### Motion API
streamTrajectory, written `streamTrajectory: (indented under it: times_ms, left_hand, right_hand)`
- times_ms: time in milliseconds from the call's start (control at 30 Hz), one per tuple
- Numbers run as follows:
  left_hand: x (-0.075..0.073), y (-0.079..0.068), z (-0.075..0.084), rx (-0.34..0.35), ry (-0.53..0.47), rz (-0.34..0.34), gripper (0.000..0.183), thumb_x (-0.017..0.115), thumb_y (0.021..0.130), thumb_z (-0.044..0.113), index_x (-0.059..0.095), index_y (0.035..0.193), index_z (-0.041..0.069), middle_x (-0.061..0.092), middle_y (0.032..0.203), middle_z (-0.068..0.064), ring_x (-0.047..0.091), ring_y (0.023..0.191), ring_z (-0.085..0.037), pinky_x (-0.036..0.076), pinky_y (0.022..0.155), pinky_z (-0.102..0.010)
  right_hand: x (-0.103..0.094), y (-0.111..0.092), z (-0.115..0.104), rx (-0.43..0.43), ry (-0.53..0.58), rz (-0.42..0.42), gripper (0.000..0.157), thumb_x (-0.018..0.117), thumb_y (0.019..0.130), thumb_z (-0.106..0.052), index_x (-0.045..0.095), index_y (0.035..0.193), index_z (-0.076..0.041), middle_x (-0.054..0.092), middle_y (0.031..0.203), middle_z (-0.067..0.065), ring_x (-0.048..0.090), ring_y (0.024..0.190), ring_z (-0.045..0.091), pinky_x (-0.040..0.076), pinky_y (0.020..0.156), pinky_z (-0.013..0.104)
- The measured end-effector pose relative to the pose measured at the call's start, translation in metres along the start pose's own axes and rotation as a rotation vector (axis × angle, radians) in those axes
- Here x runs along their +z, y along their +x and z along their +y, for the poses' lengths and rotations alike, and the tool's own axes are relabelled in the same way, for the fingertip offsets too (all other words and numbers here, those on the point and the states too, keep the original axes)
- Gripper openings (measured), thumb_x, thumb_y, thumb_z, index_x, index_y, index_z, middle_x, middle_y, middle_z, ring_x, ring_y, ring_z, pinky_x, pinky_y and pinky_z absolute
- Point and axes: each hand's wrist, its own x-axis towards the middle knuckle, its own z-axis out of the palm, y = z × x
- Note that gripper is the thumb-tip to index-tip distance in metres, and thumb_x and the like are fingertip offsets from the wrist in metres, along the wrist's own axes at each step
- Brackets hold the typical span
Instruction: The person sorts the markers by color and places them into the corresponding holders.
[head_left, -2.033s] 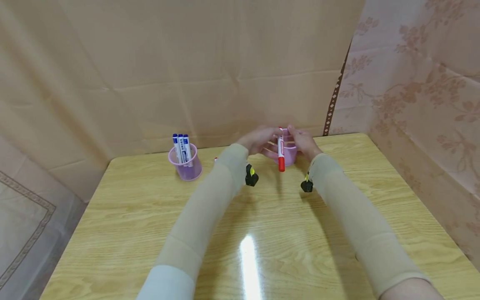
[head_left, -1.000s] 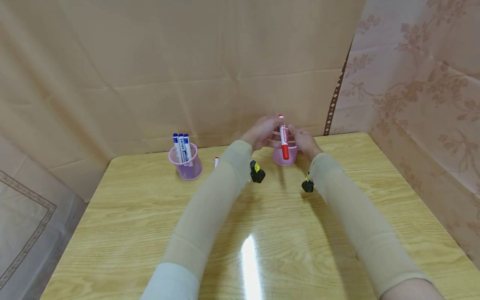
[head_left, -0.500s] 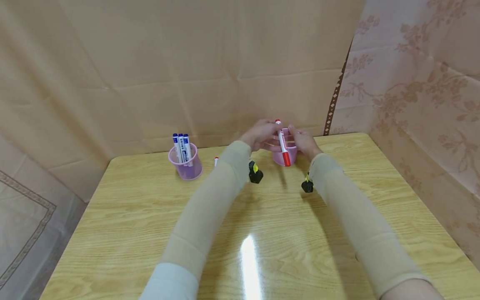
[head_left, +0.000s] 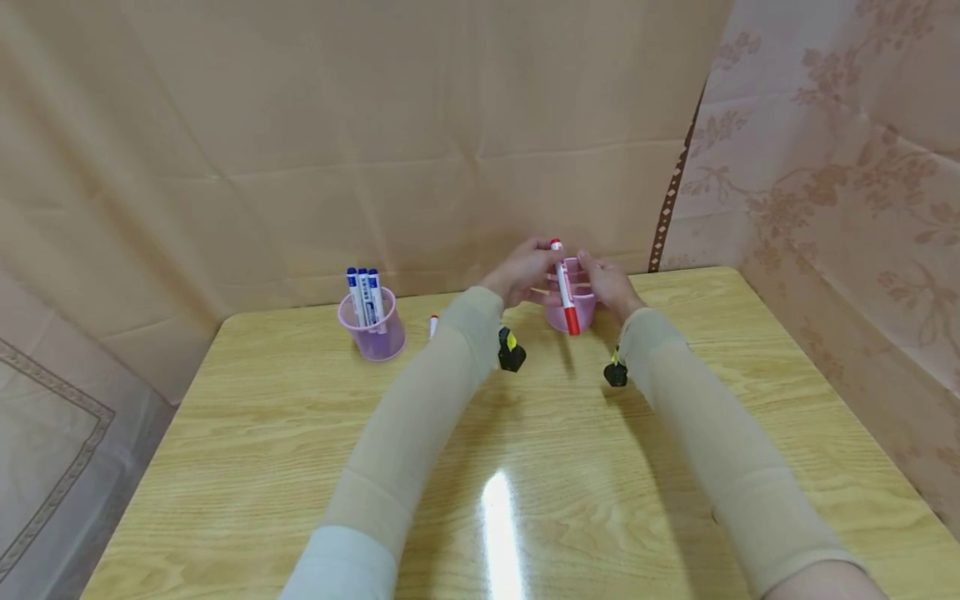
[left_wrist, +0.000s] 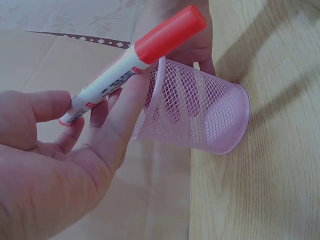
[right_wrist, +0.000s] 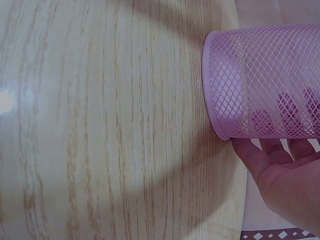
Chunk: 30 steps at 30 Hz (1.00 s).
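Red marker (head_left: 564, 287) pinched by left hand (head_left: 520, 273); right hand (head_left: 609, 283) grips pink mesh cup (head_left: 579, 315).

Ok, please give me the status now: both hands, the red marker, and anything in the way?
Left hand pinches red marker, cap down outside pink mesh cup. Right hand holds that cup. Nothing blocks the cup mouth.

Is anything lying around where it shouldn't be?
Yes. One red-capped marker lies loose on the table, beside the pink cup that holds three blue markers standing up. Nothing looks spilled or broken.
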Motion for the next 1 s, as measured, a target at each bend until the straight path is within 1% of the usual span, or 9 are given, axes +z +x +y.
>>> streamTrajectory:
  times_ms: [67, 167, 300, 367, 500, 600, 733, 867, 1000]
  left_hand:
    - [-0.0001, 0.0016, -0.0007, 0.012, -0.033, 0.023, 0.039, 0.050, 0.108, 0.021, 0.038, 0.144, 0.009, 0.049, 0.139, -0.025, 0.061, 0.100, -0.031, 0.059, 0.086, -0.046]
    - [0.0002, 0.0032, -0.0001, 0.040, -0.094, 0.067, 0.036, 0.049, 0.108, 0.018, 0.039, 0.141, 0.009, 0.054, 0.126, -0.021, 0.060, 0.091, -0.028, 0.056, 0.092, -0.050]
    - [0.0005, 0.0039, 0.0017, 0.077, -0.158, 0.128, 0.031, 0.050, 0.107, 0.017, 0.041, 0.136, 0.012, 0.055, 0.107, -0.013, 0.060, 0.083, -0.025, 0.056, 0.090, -0.051]
    - [0.0004, 0.0034, 0.0026, 0.092, -0.174, 0.140, 0.030, 0.050, 0.107, 0.018, 0.041, 0.135, 0.013, 0.054, 0.106, -0.013, 0.060, 0.081, -0.024, 0.058, 0.087, -0.051]
    - [0.0000, 0.0024, 0.0036, 0.116, -0.181, 0.149, 0.028, 0.050, 0.107, 0.021, 0.040, 0.133, 0.013, 0.056, 0.116, -0.020, 0.062, 0.085, -0.027, 0.059, 0.084, -0.049]
    - [-0.0010, 0.0012, 0.0040, 0.140, -0.203, 0.157, 0.027, 0.048, 0.108, 0.022, 0.038, 0.131, 0.013, 0.057, 0.111, -0.019, 0.061, 0.086, -0.028, 0.058, 0.086, -0.051]
    - [-0.0025, 0.0006, 0.0042, 0.177, -0.268, 0.180, 0.026, 0.047, 0.108, 0.022, 0.036, 0.131, 0.015, 0.053, 0.097, -0.012, 0.058, 0.081, -0.026, 0.054, 0.093, -0.055]
    - [-0.0041, 0.0011, 0.0044, 0.196, -0.321, 0.205, 0.028, 0.049, 0.108, 0.023, 0.036, 0.132, 0.017, 0.051, 0.096, -0.011, 0.057, 0.080, -0.025, 0.052, 0.095, -0.056]
    - [-0.0056, 0.0006, 0.0041, 0.208, -0.331, 0.220, 0.028, 0.050, 0.108, 0.023, 0.036, 0.132, 0.018, 0.051, 0.098, -0.011, 0.058, 0.082, -0.025, 0.053, 0.095, -0.055]
  right_hand:
    - [0.0007, 0.0002, 0.0002, -0.001, 0.004, 0.003, 0.066, 0.038, 0.107, -0.054, 0.049, 0.147, -0.002, 0.050, 0.147, 0.019, 0.050, 0.133, 0.036, 0.041, 0.110, 0.047]
    - [0.0022, 0.0001, 0.0005, 0.004, 0.005, 0.011, 0.066, 0.038, 0.107, -0.054, 0.050, 0.147, -0.003, 0.051, 0.147, 0.019, 0.050, 0.133, 0.034, 0.042, 0.110, 0.046]
    - [0.0029, -0.0006, 0.0002, -0.001, -0.018, 0.018, 0.065, 0.037, 0.107, -0.054, 0.050, 0.147, -0.004, 0.051, 0.147, 0.018, 0.050, 0.134, 0.032, 0.043, 0.107, 0.044]
    - [0.0027, -0.0011, -0.0003, -0.007, -0.019, 0.017, 0.064, 0.037, 0.108, -0.052, 0.050, 0.147, -0.004, 0.050, 0.148, 0.018, 0.049, 0.134, 0.032, 0.044, 0.106, 0.043]
    - [0.0014, -0.0013, -0.0009, -0.012, -0.015, 0.010, 0.063, 0.038, 0.108, -0.051, 0.049, 0.149, -0.004, 0.049, 0.150, 0.018, 0.049, 0.135, 0.034, 0.044, 0.107, 0.044]
    - [0.0010, -0.0001, -0.0015, -0.014, -0.023, 0.009, 0.063, 0.038, 0.108, -0.052, 0.048, 0.150, -0.006, 0.047, 0.152, 0.018, 0.047, 0.137, 0.035, 0.041, 0.110, 0.047]
    - [0.0027, 0.0014, -0.0013, -0.018, -0.042, 0.019, 0.063, 0.039, 0.107, -0.052, 0.049, 0.150, -0.007, 0.047, 0.152, 0.018, 0.045, 0.138, 0.034, 0.039, 0.112, 0.047]
    - [0.0049, 0.0031, -0.0012, -0.018, -0.059, 0.024, 0.064, 0.039, 0.107, -0.053, 0.048, 0.150, -0.007, 0.047, 0.152, 0.018, 0.045, 0.138, 0.034, 0.039, 0.111, 0.047]
    - [0.0068, 0.0044, -0.0016, -0.030, -0.077, 0.017, 0.066, 0.037, 0.107, -0.054, 0.048, 0.149, -0.005, 0.046, 0.152, 0.018, 0.048, 0.134, 0.034, 0.040, 0.109, 0.047]
